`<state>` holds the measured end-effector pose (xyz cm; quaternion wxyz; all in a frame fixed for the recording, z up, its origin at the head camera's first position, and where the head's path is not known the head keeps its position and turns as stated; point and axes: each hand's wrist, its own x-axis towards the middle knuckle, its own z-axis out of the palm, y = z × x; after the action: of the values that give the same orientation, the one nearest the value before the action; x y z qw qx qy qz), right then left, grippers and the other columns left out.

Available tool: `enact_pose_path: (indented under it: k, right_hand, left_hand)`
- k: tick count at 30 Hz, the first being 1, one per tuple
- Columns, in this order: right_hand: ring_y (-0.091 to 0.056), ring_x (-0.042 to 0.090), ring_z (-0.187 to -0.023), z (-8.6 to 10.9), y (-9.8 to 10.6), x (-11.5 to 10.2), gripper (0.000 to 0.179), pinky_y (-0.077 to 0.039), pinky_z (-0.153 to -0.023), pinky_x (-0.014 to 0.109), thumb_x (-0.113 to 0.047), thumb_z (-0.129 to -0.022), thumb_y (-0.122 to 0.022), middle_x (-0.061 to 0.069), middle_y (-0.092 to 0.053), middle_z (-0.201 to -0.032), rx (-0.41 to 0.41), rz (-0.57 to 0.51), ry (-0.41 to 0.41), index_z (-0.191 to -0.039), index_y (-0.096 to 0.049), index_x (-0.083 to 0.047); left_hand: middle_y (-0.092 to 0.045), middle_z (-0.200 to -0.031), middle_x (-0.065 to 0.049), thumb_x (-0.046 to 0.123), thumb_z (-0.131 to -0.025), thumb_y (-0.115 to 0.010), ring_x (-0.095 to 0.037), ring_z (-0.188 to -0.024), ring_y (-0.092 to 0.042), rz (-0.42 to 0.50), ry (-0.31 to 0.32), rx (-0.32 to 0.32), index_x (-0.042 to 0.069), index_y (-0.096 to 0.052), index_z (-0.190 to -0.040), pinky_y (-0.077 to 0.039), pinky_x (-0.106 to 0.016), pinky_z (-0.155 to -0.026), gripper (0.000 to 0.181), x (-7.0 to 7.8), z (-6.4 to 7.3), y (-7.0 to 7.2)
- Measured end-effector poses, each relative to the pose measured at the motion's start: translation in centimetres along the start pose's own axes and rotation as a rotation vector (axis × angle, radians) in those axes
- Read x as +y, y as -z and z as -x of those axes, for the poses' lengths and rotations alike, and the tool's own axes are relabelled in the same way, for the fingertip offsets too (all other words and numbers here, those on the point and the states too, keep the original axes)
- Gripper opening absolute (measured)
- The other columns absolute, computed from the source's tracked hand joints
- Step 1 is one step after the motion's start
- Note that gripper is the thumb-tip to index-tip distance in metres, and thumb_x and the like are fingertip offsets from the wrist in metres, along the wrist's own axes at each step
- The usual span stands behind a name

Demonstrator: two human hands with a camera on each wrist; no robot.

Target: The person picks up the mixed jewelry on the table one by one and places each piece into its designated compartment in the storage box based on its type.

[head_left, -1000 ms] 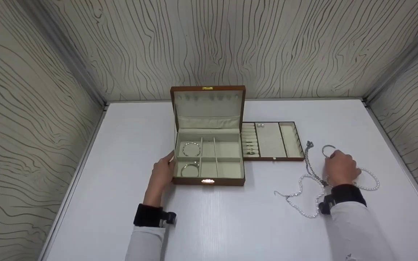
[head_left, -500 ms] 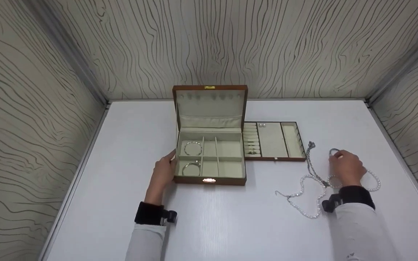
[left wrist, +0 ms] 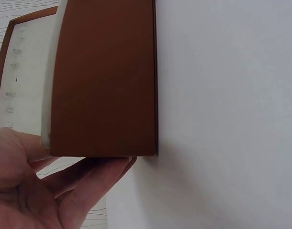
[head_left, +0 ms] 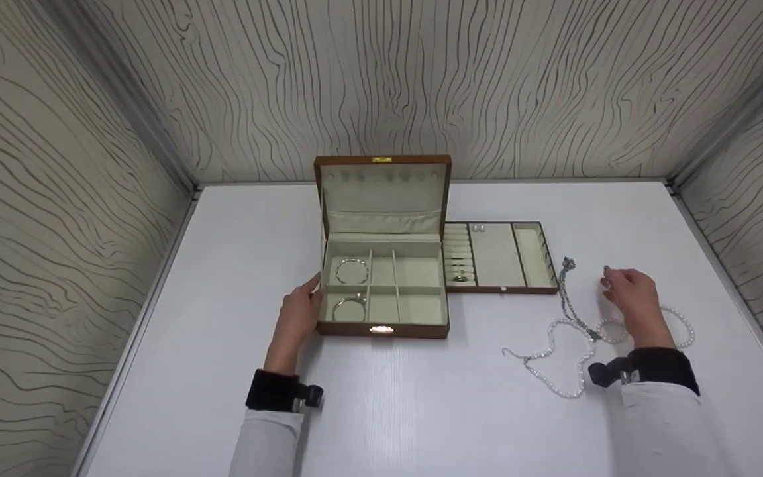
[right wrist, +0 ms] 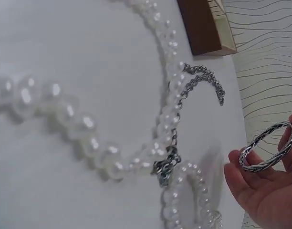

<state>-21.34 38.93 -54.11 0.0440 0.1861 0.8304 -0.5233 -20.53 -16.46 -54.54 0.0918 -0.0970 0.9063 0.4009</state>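
My left hand (head_left: 299, 311) holds the left side of an open brown jewelry box (head_left: 381, 331). In the left wrist view, fingertips rest at the brown box wall (left wrist: 105, 81) and the thumb lies near its upper rim. On the right, my right hand (head_left: 636, 298) pinches a braided silver bracelet (right wrist: 265, 167) between thumb and fingers, raised over the table. Near that hand lie a pearl necklace (head_left: 549, 351), a silver chain (head_left: 563, 291) and a looped pearl strand (head_left: 686, 324). Two bracelets, one (head_left: 352, 281) behind the other (head_left: 348, 320), sit in the box's left compartments.
A shallow tray (head_left: 501, 290) adjoins the box's right side, with rings (head_left: 461, 278) in its ring rolls and pearl earrings (head_left: 479, 228) at the back. The raised lid (head_left: 383, 192) leans back. Wood-patterned walls (head_left: 381, 79) border the white table (head_left: 381, 411).
My right hand has lifted the silver bracelet off the table and shifted slightly right, turning it edge-on to the head view. The left hand stays at the box.
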Motion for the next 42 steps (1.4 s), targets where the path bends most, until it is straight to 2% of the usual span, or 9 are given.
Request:
enact_pose_path:
  k: [4,6,11,16,22,26,33,36,42]
  right_hand:
    - [-0.061,0.009,-0.100,0.5,-0.3,-0.7,0.042,-0.049,-0.092,0.024,-0.020,-0.104,-0.045,0.006,-0.060,-0.110,-0.071,-0.310,0.031,-0.131,-0.040,0.011]
    - [-0.063,0.010,-0.099,0.8,-0.7,-1.3,0.032,-0.049,-0.092,0.026,-0.017,-0.103,-0.049,0.001,-0.062,-0.103,-0.102,-0.417,0.042,-0.123,-0.042,0.007]
    - [-0.067,0.013,-0.094,1.4,-2.3,-3.5,0.023,-0.051,-0.090,0.029,-0.016,-0.103,-0.051,0.003,-0.065,-0.099,-0.173,-0.493,0.083,-0.116,-0.042,0.000]
    - [-0.066,0.014,-0.096,2.1,-4.2,-6.0,0.031,-0.053,-0.086,0.029,-0.024,-0.103,-0.053,0.003,-0.063,-0.105,-0.230,-0.390,0.190,-0.128,-0.043,-0.009]
    - [-0.061,0.019,-0.106,3.4,-7.5,-9.3,0.055,-0.052,-0.090,0.037,-0.028,-0.100,-0.059,0.018,-0.052,-0.124,-0.290,-0.244,0.339,-0.145,-0.041,-0.001]
    - [-0.060,0.031,-0.111,4.0,-11.0,-10.8,0.055,-0.053,-0.088,0.038,-0.025,-0.098,-0.062,0.027,-0.050,-0.130,-0.341,-0.139,0.403,-0.144,-0.045,0.000]
    - [-0.061,0.036,-0.113,5.3,-17.5,-12.3,0.042,-0.053,-0.087,0.038,-0.017,-0.095,-0.066,0.022,-0.057,-0.127,-0.444,0.010,0.538,-0.132,-0.057,0.001]
    - [-0.061,0.034,-0.113,5.7,-19.4,-13.0,0.037,-0.050,-0.092,0.041,-0.016,-0.094,-0.068,0.019,-0.059,-0.124,-0.427,0.065,0.587,-0.126,-0.061,0.001]
    - [-0.060,0.035,-0.108,5.2,-22.3,-13.9,0.034,-0.050,-0.092,0.044,-0.017,-0.092,-0.071,0.018,-0.059,-0.118,-0.322,0.170,0.659,-0.121,-0.062,0.000]
  left_hand:
    - [-0.068,-0.098,-0.012,0.017,-0.103,-0.048,-0.016,-0.065,-0.054,-0.006,-0.020,0.013,0.013,-0.046,-0.148,-0.044,-0.029,-0.055,0.044,-0.1,0.0,0.0]
    - [-0.067,-0.098,-0.013,0.017,-0.103,-0.048,-0.017,-0.065,-0.054,-0.008,-0.020,0.014,0.012,-0.046,-0.147,-0.044,-0.029,-0.055,0.044,-0.1,0.0,0.0]
    - [-0.067,-0.101,-0.013,0.018,-0.103,-0.048,-0.017,-0.068,-0.054,-0.001,-0.002,0.008,0.012,-0.046,-0.147,-0.044,-0.029,-0.057,0.044,-0.1,0.0,0.0]
    - [-0.066,-0.099,-0.012,0.019,-0.104,-0.048,-0.017,-0.068,-0.053,0.000,0.018,-0.003,0.014,-0.045,-0.148,-0.044,-0.029,-0.057,0.044,0.0,-0.1,0.0]
    - [-0.066,-0.098,-0.011,0.020,-0.104,-0.048,-0.016,-0.066,-0.052,0.007,0.015,0.000,0.013,-0.045,-0.148,-0.043,-0.029,-0.056,0.044,0.0,0.0,0.0]
    - [-0.066,-0.096,-0.012,0.018,-0.104,-0.049,-0.017,-0.067,-0.054,0.008,-0.003,0.012,0.012,-0.046,-0.147,-0.044,-0.029,-0.056,0.044,-0.1,0.0,0.1]
    - [-0.067,-0.107,-0.015,0.017,-0.103,-0.049,-0.019,-0.076,-0.058,0.038,-0.007,0.011,0.011,-0.046,-0.147,-0.047,-0.031,-0.062,0.044,-0.4,0.1,-0.1]
    - [-0.067,-0.111,-0.015,0.017,-0.103,-0.049,-0.019,-0.078,-0.058,0.038,-0.022,0.014,0.010,-0.047,-0.147,-0.048,-0.031,-0.063,0.044,-0.4,0.1,-0.1]
    - [-0.067,-0.099,-0.014,0.015,-0.103,-0.049,-0.018,-0.073,-0.056,0.025,-0.038,0.016,0.010,-0.048,-0.146,-0.047,-0.032,-0.060,0.043,-0.3,0.0,0.0]
